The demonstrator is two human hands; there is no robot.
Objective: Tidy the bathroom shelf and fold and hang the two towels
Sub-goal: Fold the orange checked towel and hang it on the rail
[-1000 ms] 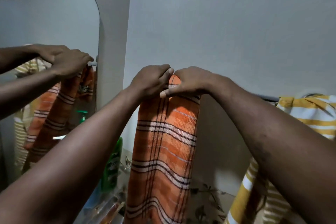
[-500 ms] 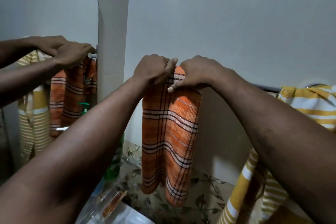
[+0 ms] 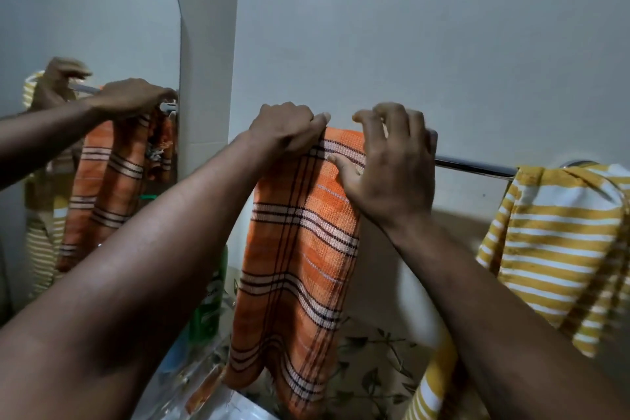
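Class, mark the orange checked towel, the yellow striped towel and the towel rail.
orange checked towel (image 3: 300,249), head view, middle of its hanging front.
yellow striped towel (image 3: 559,242), head view, its bunched upper part.
towel rail (image 3: 474,166), head view, bare chrome stretch between the towels.

Only the person's two arms and hands show, and nothing is worn on any of it. The left forearm (image 3: 153,266) is bare from the lower edge of the view up to the wrist, smooth, with a soft sheen of light along its top. The right forearm (image 3: 494,300) is bare as well. The left hand (image 3: 283,133) has a short, pale thumbnail, and the right hand (image 3: 392,174) shows raised knuckles and faint tendon lines across its back. The arched wall mirror (image 3: 102,27) repeats both hands and one forearm, equally bare.
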